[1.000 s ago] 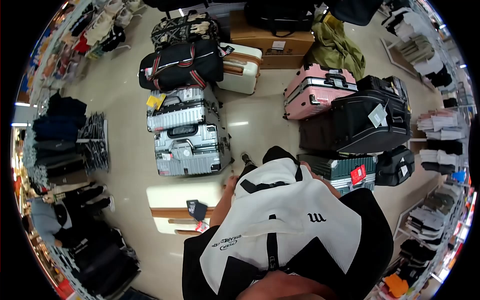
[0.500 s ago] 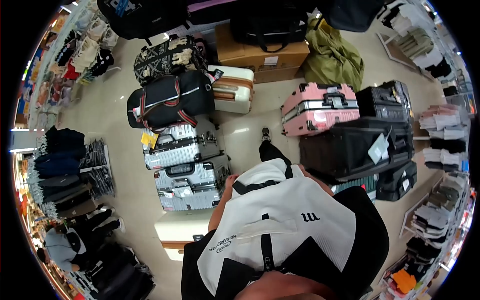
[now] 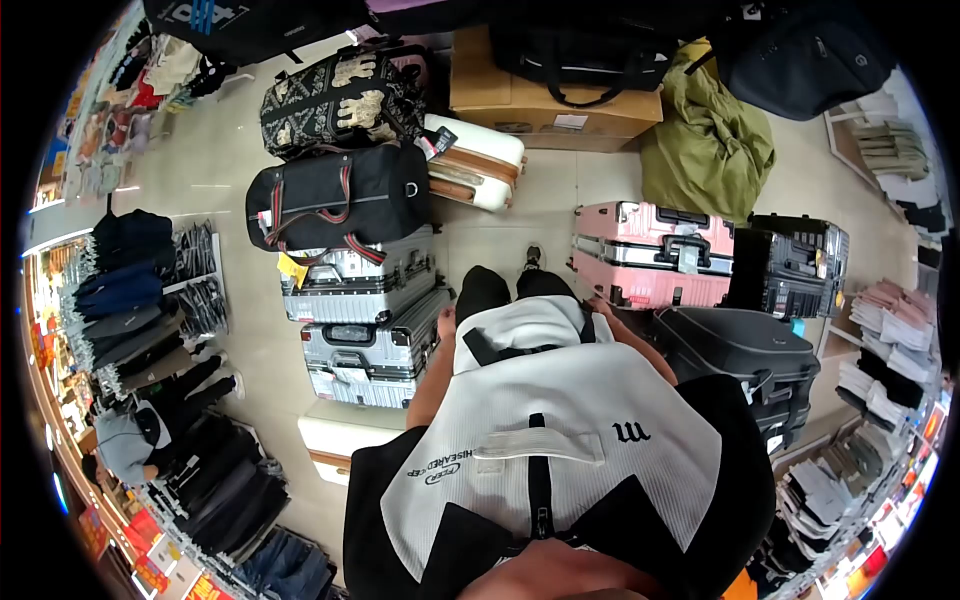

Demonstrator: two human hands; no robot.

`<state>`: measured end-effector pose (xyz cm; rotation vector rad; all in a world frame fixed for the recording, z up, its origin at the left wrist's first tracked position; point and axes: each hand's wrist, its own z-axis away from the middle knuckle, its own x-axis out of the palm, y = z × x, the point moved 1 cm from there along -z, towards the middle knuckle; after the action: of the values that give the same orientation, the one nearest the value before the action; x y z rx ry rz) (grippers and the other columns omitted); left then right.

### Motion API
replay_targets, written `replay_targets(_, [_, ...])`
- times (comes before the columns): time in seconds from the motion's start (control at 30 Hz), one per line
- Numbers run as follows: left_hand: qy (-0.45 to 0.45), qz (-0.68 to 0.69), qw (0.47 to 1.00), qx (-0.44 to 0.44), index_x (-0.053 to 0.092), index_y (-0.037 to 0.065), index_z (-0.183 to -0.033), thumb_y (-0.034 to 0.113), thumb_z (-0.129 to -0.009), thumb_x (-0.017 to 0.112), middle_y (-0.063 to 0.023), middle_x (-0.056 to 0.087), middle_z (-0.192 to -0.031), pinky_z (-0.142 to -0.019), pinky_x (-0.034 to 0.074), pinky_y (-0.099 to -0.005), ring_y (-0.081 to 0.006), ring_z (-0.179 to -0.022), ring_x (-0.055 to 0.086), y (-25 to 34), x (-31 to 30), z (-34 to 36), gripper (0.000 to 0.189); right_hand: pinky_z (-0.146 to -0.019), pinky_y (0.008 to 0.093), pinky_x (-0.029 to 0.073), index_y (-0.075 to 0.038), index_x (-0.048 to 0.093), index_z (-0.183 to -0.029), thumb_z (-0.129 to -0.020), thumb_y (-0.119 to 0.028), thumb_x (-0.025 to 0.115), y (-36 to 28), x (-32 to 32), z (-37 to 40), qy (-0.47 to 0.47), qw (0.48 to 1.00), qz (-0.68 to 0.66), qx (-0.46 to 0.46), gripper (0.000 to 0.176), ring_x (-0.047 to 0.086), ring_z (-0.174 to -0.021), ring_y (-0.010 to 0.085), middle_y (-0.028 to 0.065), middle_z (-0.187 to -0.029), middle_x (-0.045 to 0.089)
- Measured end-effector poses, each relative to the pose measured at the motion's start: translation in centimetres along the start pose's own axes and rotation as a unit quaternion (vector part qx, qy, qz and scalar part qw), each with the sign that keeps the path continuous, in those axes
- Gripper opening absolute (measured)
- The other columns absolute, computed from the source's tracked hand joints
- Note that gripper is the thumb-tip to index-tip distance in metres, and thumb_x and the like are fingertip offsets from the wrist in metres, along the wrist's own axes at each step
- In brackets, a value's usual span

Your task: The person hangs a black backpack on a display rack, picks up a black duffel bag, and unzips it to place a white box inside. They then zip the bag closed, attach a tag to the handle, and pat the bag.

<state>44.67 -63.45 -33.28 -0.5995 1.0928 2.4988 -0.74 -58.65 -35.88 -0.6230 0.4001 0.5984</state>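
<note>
Now the person has walked on, white bag (image 3: 560, 440) hugged to the chest.
At its far end sit the left hand (image 3: 446, 322) and the right hand (image 3: 598, 306), fingers hidden, so the grip can't be told. Just left of the bag now are the silver suitcases (image 3: 365, 320); the pink suitcase (image 3: 650, 255) is ahead on its right.

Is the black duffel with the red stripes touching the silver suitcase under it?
Touching. The head view shows the black duffel lying right on the upper silver suitcase, its underside pressed against the case with no gap.
</note>
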Motion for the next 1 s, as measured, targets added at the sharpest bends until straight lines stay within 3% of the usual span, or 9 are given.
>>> replay_targets(0.13, [-0.070, 0.047, 0.996, -0.024, 0.067, 0.006, -0.102, 0.009, -0.089, 0.058, -0.0090, 0.070, -0.096, -0.084, 0.049, -0.0336, -0.0207, -0.090, 0.066, -1.5, 0.7, -4.6, 0.016, -0.076, 0.0440, 0.052, -0.009, 0.071, -0.094, -0.084, -0.030, 0.059, -1.6, -1.9, -2.3, 0.011, 1.000, -0.028, -0.006, 0.026, 0.067, -0.084, 0.0307, 0.0169, -0.089, 0.066])
replay_targets(0.33, [-0.037, -0.025, 0.999, 0.017, 0.070, 0.007, -0.104, 0.033, -0.090, 0.061, -0.0107, 0.072, -0.093, -0.079, 0.051, -0.0350, -0.0206, -0.087, 0.067, 4.2, 0.8, -9.0, 0.031, -0.075, 0.0437, 0.052, -0.009, 0.071, -0.093, -0.085, -0.029, 0.058, -4.3, -4.4, -6.8, 0.037, 0.997, -0.062, -0.022, 0.025, 0.067, -0.083, 0.0306, 0.0172, -0.086, 0.066])
replay_targets(0.47, [-0.103, -0.013, 0.994, 0.043, 0.070, 0.007, -0.103, 0.034, -0.091, 0.057, -0.0109, 0.072, -0.093, -0.079, 0.051, -0.0354, -0.0212, -0.087, 0.067, 8.7, 0.1, -12.7, 0.032, -0.074, 0.0435, 0.052, -0.008, 0.071, -0.092, -0.085, -0.029, 0.058, -4.6, -4.4, -9.5, 0.058, 0.995, -0.072, -0.046, 0.025, 0.067, -0.081, 0.0305, 0.0174, -0.085, 0.066])
replay_targets(0.57, [-0.156, 0.003, 0.987, 0.037, 0.070, 0.007, -0.102, 0.033, -0.092, 0.056, -0.0109, 0.072, -0.093, -0.079, 0.051, -0.0357, -0.0220, -0.088, 0.067, 10.0, -0.1, -16.1, 0.032, -0.074, 0.0424, 0.053, -0.011, 0.071, -0.091, -0.085, -0.026, 0.057, -7.3, -5.2, -12.2, 0.032, 0.982, 0.119, -0.146, 0.022, 0.068, -0.084, 0.0290, 0.0139, -0.088, 0.068])
replay_targets(0.63, [-0.147, 0.012, 0.987, 0.063, 0.070, 0.005, -0.100, 0.035, -0.092, 0.057, -0.0113, 0.071, -0.089, -0.077, 0.051, -0.0369, -0.0223, -0.084, 0.067, 10.8, -0.7, -17.2, 0.034, -0.073, 0.0403, 0.054, -0.018, 0.072, -0.091, -0.085, -0.022, 0.055, -11.3, -6.7, -13.5, 0.000, 0.900, 0.360, -0.245, 0.019, 0.068, -0.090, 0.0263, 0.0066, -0.096, 0.071])
replay_targets(0.7, [-0.153, 0.018, 0.986, 0.065, 0.070, 0.005, -0.100, 0.035, -0.092, 0.057, -0.0109, 0.071, -0.088, -0.076, 0.051, -0.0367, -0.0220, -0.084, 0.067, 12.0, -1.6, -18.0, 0.033, -0.061, 0.0387, 0.050, -0.014, 0.064, -0.076, -0.084, -0.021, 0.056, -12.0, -6.6, -15.7, 0.005, 0.984, 0.078, -0.158, 0.013, 0.063, -0.074, 0.0231, 0.0042, -0.077, 0.064])
replay_targets(0.8, [-0.165, 0.027, 0.984, 0.064, 0.070, 0.006, -0.100, 0.035, -0.092, 0.057, -0.0104, 0.071, -0.088, -0.076, 0.051, -0.0362, -0.0214, -0.083, 0.066, 12.6, -3.3, -19.4, 0.033, -0.044, 0.0306, 0.040, -0.014, 0.057, -0.070, -0.087, -0.021, 0.057, -24.1, -12.2, -11.1, -0.048, 0.957, -0.285, 0.022, 0.018, 0.052, -0.052, 0.0155, -0.0003, -0.061, 0.053])
replay_targets(0.9, [-0.179, 0.037, 0.981, 0.063, 0.069, 0.006, -0.099, 0.035, -0.092, 0.057, -0.0099, 0.070, -0.088, -0.075, 0.051, -0.0358, -0.0209, -0.083, 0.066, 12.7, -5.1, -20.0, 0.033, -0.040, 0.0249, 0.032, -0.016, 0.057, -0.071, -0.087, -0.025, 0.059, -29.3, -12.2, -13.1, 0.003, 0.904, -0.427, 0.021, 0.019, 0.044, -0.046, 0.0108, -0.0038, -0.060, 0.049])
replay_targets(1.0, [-0.194, 0.046, 0.978, 0.059, 0.069, 0.006, -0.099, 0.035, -0.092, 0.057, -0.0094, 0.070, -0.088, -0.075, 0.051, -0.0354, -0.0204, -0.082, 0.065, 11.9, -6.5, -19.3, 0.032, -0.062, 0.0286, 0.045, -0.014, 0.061, -0.084, -0.087, -0.032, 0.062, -34.4, -14.4, -15.4, -0.066, 0.893, -0.444, 0.019, 0.018, 0.055, -0.069, 0.0134, -0.0002, -0.076, 0.056])
